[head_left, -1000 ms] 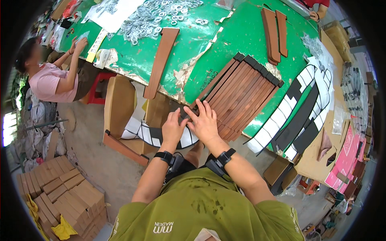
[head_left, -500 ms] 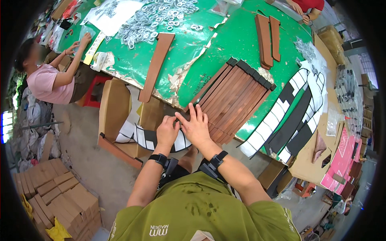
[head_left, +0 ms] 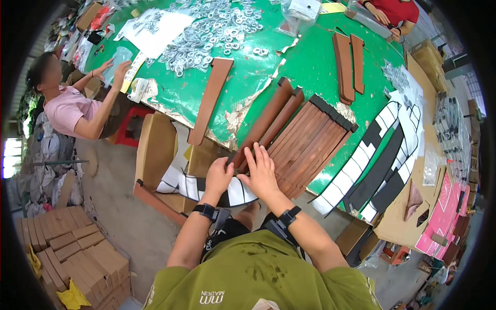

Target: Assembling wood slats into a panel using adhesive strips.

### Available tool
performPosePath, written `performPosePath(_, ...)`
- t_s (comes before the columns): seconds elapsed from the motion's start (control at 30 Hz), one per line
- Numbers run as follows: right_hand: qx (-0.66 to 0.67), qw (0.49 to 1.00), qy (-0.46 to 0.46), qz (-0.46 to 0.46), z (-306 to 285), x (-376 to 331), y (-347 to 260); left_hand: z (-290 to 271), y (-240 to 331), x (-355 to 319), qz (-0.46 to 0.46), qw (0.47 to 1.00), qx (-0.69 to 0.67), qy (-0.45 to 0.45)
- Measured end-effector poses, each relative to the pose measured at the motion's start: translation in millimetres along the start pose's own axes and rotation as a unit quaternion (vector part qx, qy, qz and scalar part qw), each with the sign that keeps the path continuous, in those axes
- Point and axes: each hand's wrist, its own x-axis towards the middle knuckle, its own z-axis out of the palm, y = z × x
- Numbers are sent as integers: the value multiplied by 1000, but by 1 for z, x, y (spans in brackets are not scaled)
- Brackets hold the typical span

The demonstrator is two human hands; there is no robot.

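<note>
The brown leather straps lie side by side in a slanted row at the near edge of the green tabletop, their dark tips pointing to the far right. My left hand rests at the near left corner of the row, fingers curled together over the strap ends; I cannot tell whether it pinches one. My right hand lies flat just beside it, fingers spread apart and pressing on the near ends of the straps, clamped on nothing. Two longer brown strips lean along the left side of the row, touching it. A single brown strap lies apart to the left, and a pair of brown straps sits far off to the right. Black-and-white curved pieces spread to the right of the row. A heap of silver metal rings covers the far part of the tabletop. A person in a pink shirt sits at the left.
</note>
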Motion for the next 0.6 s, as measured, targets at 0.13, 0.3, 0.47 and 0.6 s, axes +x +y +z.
performPosePath(0.13, -23, 999, 40, -13, -17, 2, 10, -32, -19, 23, -110, 960, -256, -17)
performPosePath(0.3, -41, 998, 39, 3, -34, 4, 29, -85, -21, 55, -170, 906, -386, 27)
performPosePath(0.47, -46, 998, 32, 30, -37, 3, 47, -82, -48, 69, -212, 868, -445, 61)
performPosePath(0.6, -57, 998, 17, 27, -39, 3, 50, -60, -79, 75, -234, 869, -425, 93)
